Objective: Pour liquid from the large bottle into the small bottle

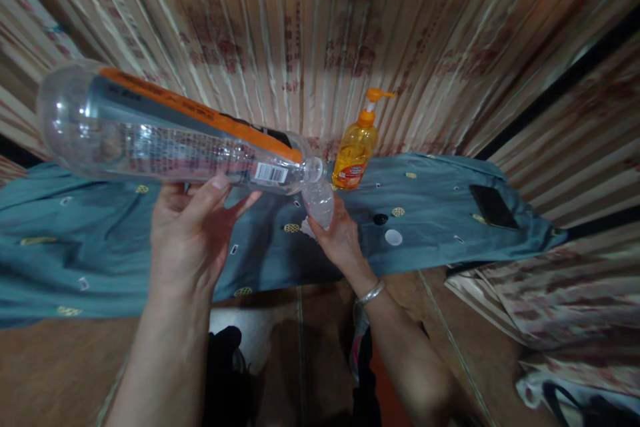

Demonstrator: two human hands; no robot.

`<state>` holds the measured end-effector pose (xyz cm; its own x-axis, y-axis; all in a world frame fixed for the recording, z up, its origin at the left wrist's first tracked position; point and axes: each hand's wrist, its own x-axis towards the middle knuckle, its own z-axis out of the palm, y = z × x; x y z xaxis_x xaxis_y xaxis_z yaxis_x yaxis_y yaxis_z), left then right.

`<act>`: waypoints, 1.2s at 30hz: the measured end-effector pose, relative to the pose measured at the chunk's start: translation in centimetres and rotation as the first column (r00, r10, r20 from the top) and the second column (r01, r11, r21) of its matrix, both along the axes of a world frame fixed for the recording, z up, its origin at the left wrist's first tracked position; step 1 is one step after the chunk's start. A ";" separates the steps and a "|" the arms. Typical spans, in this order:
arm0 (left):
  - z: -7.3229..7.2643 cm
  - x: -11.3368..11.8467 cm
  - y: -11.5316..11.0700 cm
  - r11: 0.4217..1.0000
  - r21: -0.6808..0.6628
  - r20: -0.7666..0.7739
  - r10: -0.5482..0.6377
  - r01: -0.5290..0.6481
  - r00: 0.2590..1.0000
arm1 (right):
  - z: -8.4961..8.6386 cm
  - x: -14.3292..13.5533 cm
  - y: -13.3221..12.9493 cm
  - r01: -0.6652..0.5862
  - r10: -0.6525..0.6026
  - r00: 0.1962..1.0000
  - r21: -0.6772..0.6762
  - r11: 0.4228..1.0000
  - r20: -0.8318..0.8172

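Note:
My left hand (pixel 187 233) is closed around the underside of a large clear plastic bottle (pixel 200 147) with an orange and grey label. The bottle lies almost level, its base to the left and its neck tipped slightly down to the right. In my right hand (pixel 343 233) is a small clear plastic bottle (pixel 319 203), gripped from the right side. The large bottle's mouth meets the small one's top; whether they touch or liquid passes, I cannot tell. Something whitish and crumpled (pixel 308 228) shows under my right fingers.
A pump bottle (pixel 354 152) of yellow liquid stands behind my right hand. A black cap (pixel 381 219), a white cap (pixel 393 237) and a dark phone (pixel 493 207) lie on the green patterned cloth (pixel 435 247). A pleated curtain (pixel 260 33) hangs behind.

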<state>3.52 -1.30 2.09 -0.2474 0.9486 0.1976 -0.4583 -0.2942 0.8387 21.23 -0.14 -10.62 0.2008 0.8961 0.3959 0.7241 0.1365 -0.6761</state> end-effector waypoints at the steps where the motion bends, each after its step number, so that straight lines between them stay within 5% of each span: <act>1: 0.0 0.0 0.0 1.000 0.002 0.001 -0.002 0.002 1.000 | 0.0 0.0 0.0 0.000 0.000 1.000 0.000 1.000 -0.001; 36: -0.1 -0.1 0.3 1.000 0.019 0.008 0.010 -0.011 1.000 | 0.2 -0.1 0.0 0.007 -0.007 1.000 -0.026 1.000 -0.003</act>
<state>3.41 -0.99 1.99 -0.2590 0.9421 0.2131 -0.4620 -0.3146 0.8292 21.10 -0.18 -10.47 0.2083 0.9047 0.3716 0.7228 0.1136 -0.6816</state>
